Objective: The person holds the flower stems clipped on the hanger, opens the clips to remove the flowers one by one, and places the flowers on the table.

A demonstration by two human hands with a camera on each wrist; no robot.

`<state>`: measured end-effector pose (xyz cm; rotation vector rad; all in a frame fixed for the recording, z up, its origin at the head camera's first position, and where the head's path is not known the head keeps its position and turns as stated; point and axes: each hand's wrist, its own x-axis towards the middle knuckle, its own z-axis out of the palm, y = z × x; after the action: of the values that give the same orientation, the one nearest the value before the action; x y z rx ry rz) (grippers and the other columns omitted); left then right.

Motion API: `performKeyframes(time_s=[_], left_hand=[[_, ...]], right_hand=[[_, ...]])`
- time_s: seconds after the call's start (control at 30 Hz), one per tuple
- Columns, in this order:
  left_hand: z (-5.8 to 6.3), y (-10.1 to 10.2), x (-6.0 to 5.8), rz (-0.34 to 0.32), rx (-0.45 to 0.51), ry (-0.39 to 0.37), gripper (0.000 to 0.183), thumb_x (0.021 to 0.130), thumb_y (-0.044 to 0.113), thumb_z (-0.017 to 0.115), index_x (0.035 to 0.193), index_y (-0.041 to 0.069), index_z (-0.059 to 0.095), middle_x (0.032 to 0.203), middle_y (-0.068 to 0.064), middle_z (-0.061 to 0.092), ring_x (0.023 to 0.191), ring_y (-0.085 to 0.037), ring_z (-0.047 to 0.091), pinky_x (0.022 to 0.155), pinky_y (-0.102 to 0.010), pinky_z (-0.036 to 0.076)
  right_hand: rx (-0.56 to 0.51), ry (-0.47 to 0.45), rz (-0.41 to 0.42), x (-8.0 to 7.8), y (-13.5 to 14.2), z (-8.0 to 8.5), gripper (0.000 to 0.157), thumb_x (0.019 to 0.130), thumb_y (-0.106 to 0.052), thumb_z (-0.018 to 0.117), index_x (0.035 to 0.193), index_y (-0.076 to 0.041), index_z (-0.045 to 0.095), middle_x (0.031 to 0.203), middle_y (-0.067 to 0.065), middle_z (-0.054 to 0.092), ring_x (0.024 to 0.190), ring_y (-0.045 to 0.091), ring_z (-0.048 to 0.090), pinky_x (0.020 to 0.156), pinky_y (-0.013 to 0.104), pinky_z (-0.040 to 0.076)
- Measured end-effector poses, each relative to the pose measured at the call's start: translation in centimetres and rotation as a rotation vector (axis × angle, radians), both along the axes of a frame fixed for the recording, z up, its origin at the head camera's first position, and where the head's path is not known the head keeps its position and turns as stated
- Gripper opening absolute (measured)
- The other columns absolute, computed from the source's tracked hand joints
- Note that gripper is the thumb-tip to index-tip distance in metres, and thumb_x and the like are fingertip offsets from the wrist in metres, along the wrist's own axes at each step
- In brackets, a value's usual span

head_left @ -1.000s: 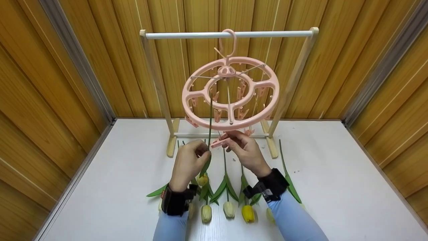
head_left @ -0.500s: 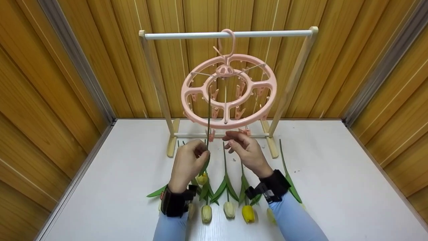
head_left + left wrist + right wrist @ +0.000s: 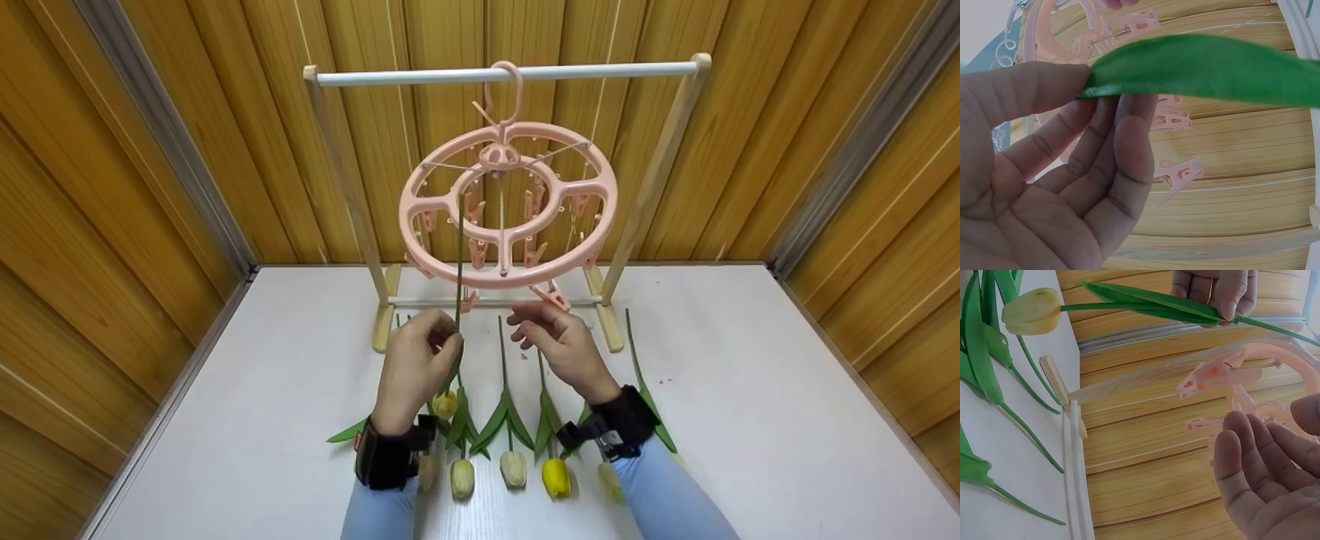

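In the head view my left hand (image 3: 415,360) pinches an artificial tulip by its stem between thumb and fingers. The stem (image 3: 460,255) points up across the front of the pink round clip hanger (image 3: 504,281), and the yellowish bloom (image 3: 445,405) hangs below the hand. Seen from the right wrist, the tulip's pale yellow bloom (image 3: 1032,312) and green leaf (image 3: 1151,305) show whole. My right hand (image 3: 568,346) holds nothing, its fingers loosely bent below the hanger's rim. Close above it hangs a pink clip (image 3: 551,295); another clip (image 3: 469,301) hangs beside the stem.
A rack with a white top bar (image 3: 420,76) and wooden legs (image 3: 660,180) carries the hanger. Several tulips lie on the white table (image 3: 247,420), among them a bright yellow one (image 3: 556,478) and a cream one (image 3: 513,469). Wood-look walls (image 3: 112,187) surround the table.
A second ago my right hand pinched a pink clip; it has let go, and the clip hangs down again. My left hand has shifted slightly left with the tulip.
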<state>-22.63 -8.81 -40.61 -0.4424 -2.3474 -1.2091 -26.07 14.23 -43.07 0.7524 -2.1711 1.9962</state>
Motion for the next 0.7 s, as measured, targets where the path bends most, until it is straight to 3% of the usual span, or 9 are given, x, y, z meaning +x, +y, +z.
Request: performKeyframes(time_s=[0.33,0.7], left_hand=[[-0.1,-0.3,0.6,-0.036,0.020,0.021,0.010,0.091,-0.002,0.070,0.087,0.007,0.068,0.081,-0.004,0.067,0.071,-0.015,0.063,0.065,-0.029,0.051],[-0.2,-1.5,1.0,0.007,0.001,0.038,0.009,0.091,-0.003,0.071,0.090,0.005,0.067,0.083,-0.006,0.068,0.074,-0.017,0.064,0.065,-0.031,0.052]], right_hand=[[-0.008,0.007,0.016,0.3,0.9,-0.6,0.029,0.105,0.000,0.054,0.128,0.016,0.058,0.113,0.032,0.065,0.091,0.013,0.067,0.080,0.025,0.056],[0.051,0.033,-0.014,0.8,1.8,-1.0,0.028,0.104,0.000,0.055,0.127,0.015,0.060,0.112,0.030,0.067,0.090,0.011,0.068,0.079,0.024,0.055]])
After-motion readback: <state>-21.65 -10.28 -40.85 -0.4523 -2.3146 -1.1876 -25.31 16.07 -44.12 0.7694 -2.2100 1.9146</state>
